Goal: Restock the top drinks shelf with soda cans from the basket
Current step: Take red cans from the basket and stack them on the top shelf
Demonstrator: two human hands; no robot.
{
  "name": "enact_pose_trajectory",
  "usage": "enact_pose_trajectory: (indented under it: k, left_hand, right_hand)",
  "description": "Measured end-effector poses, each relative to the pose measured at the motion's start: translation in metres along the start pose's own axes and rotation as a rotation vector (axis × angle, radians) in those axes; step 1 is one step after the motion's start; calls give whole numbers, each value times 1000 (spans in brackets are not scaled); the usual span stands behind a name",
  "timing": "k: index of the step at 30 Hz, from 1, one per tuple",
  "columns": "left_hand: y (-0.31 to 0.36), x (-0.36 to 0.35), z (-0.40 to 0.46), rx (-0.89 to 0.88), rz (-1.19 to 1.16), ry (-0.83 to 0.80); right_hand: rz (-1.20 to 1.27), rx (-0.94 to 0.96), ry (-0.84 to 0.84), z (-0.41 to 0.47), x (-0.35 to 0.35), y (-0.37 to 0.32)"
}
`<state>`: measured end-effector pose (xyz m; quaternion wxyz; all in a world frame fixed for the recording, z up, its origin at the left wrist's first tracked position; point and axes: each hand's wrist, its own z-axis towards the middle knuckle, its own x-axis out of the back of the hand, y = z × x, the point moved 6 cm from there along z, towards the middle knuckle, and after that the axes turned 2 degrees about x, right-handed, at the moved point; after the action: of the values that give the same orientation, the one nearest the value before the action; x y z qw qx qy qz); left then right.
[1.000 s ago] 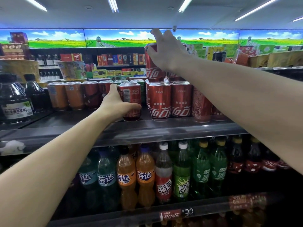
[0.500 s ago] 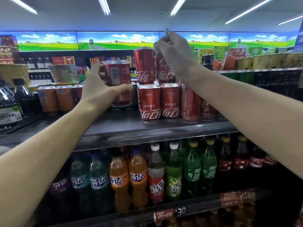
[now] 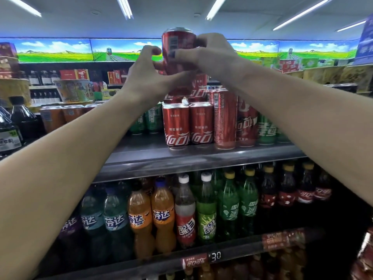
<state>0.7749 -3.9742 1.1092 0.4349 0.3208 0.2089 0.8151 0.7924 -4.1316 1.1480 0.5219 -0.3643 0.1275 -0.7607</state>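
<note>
While both arms reach up and forward from the lower corners of the view, the two hands meet around one red aluminium cola can point(image 3: 178, 50), held upright high above the top metal shelf point(image 3: 141, 158). The left hand point(image 3: 148, 76) cups the can's lower left side – thumb curled near the can's left edge, the other fingers bent under and around its base. The right hand point(image 3: 210, 54) comes in from the other side, its fingers wrapped across the can's front and upper right, knuckles towards the camera. Neither hand is spread wide; both curl closely onto the can.

Below the held can stands the stacked red cola can group point(image 3: 199, 85), resting on the tops of the shelf's front row; how many cans it holds cannot be told, since the hands cover part of it. In that front row – two short red cola cans point(image 3: 188, 124) side by side, then two taller slim red cans point(image 3: 225, 118) to their right, then a green soda can point(image 3: 266, 128). Further left on the same shelf sit orange cans point(image 3: 62, 116), blurred. The shelf beneath carries plastic drink bottles point(image 3: 161, 211), among them two orange ones.
</note>
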Motion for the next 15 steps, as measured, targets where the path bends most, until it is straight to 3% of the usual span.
enact_pose_trajectory:
  k: [4, 15]
  left_hand:
    - [-13, -13, 2, 72, 71, -56]
    - [-68, -46, -1, 280, -49, -225]
  right_hand:
    - [-96, -77, 180, 3, 16, 10]
    - [-377, -108, 181, 4, 8, 44]
